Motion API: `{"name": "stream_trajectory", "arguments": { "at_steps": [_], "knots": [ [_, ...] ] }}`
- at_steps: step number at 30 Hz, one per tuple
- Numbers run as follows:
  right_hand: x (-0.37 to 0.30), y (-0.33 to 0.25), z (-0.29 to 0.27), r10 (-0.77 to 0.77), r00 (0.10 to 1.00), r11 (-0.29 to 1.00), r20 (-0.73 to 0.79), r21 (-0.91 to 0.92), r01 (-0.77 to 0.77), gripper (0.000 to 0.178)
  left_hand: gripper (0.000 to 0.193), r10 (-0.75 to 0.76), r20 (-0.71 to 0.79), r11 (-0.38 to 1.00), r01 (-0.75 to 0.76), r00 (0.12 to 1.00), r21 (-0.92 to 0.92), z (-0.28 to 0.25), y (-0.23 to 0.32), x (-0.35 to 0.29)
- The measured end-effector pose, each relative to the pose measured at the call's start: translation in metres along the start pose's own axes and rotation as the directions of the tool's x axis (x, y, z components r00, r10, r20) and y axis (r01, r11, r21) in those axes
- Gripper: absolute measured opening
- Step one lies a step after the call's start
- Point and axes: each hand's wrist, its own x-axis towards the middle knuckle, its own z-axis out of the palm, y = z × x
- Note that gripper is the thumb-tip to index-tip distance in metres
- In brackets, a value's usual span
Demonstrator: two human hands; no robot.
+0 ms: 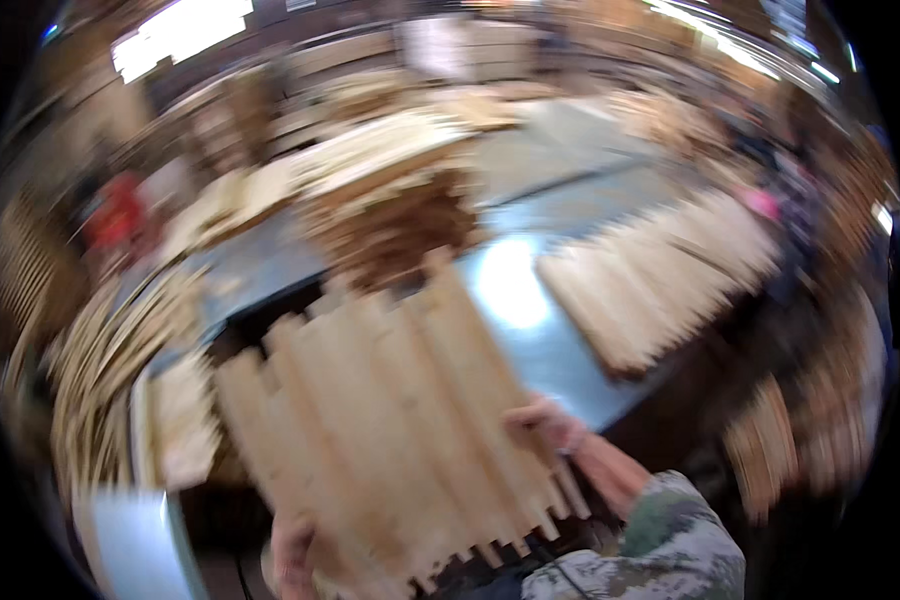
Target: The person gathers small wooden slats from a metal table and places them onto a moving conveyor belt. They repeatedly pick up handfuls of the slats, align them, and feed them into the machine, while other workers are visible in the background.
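two hands are shown in the head view with one broad panel of pale strips (370,420) held up between them, just before the near side of the metal worktop (515,290). the right edge of the panel is gripped by the right hand (545,420), its fingers closed on the wood; the lower left edge appears to be clasped by the left hand (292,550). beyond the panel a tall wood stack (390,200) is set on the worktop, and at the right another strip panel (660,270) is laid. thin loose strips (120,350) are heaped at the left.

for this step to be done well, the panel should probably be supported evenly from both sides and not twisted, so that no strip is slid out of line; the jagged ends (staggered, and likely easily snagged) should be given clearance from the stack.

the left hand is partly cut off by the lower edge, and the fingers beneath the panel are hidden. whether the strips are glued or merely pressed together cannot be told. the surroundings are smeared by motion blur, and part of the worktop is washed out by glare.
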Motion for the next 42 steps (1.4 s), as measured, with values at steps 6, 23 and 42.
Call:
{"name": "stream_trajectory", "arguments": {
  "at_steps": [6, 23, 42],
  "knots": [
    [0.005, 0.051, 0.186, -0.047, 0.984, 0.962, 0.169, -0.258, 0.090, 0.041, 0.072, -0.168, -0.338, 0.982, 0.128, 0.926, -0.136, -0.111, 0.067, -0.226],
    [-0.012, 0.315, 0.665, 0.401, 0.587, 0.846, 0.703, -0.531, 0.058, 0.033, 0.094, -0.175, -0.896, 0.822, -0.440, 0.408, -0.361, -0.238, -0.040, -0.691],
    [-0.044, 0.560, 0.971, 0.711, 0.349, 0.663, 0.610, -0.748, -0.044, 0.047, 0.099, -0.482, -0.868, 0.609, 0.665, -0.122, -0.432, -0.471, -0.020, -0.872]
  ]
}}
